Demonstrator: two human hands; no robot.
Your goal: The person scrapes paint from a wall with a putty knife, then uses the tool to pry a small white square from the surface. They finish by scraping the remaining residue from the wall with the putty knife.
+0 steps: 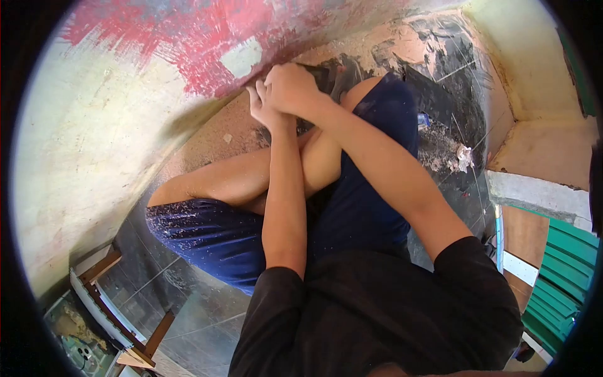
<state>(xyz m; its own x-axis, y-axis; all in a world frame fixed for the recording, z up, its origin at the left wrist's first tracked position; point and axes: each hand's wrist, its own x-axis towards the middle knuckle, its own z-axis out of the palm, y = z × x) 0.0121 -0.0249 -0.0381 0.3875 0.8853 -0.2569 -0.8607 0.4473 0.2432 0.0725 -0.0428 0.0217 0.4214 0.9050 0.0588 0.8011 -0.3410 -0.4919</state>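
Close to the foot of the wall (119, 103), my two hands are together above my crossed legs. My right hand (292, 88) is closed, its knuckles up, and overlaps the fingers of my left hand (267, 112). The left fingers are bent and pressed in against the right hand. I cannot tell what, if anything, they grip, as the palms are hidden. Red paint (182, 44) with scraped streaks covers the wall above them, with a pale bare patch (242, 58) just beyond the hands. A dark flat thing (320, 76) shows right behind my right hand.
Pinkish dust and flakes (201, 143) lie along the wall's foot and on my blue shorts (204, 229). Dark floor tiles (213, 342) carry more debris and a crumpled pale scrap (464, 158) at right. A wooden frame (157, 336) stands lower left; green slatted panels (562, 270) are at right.
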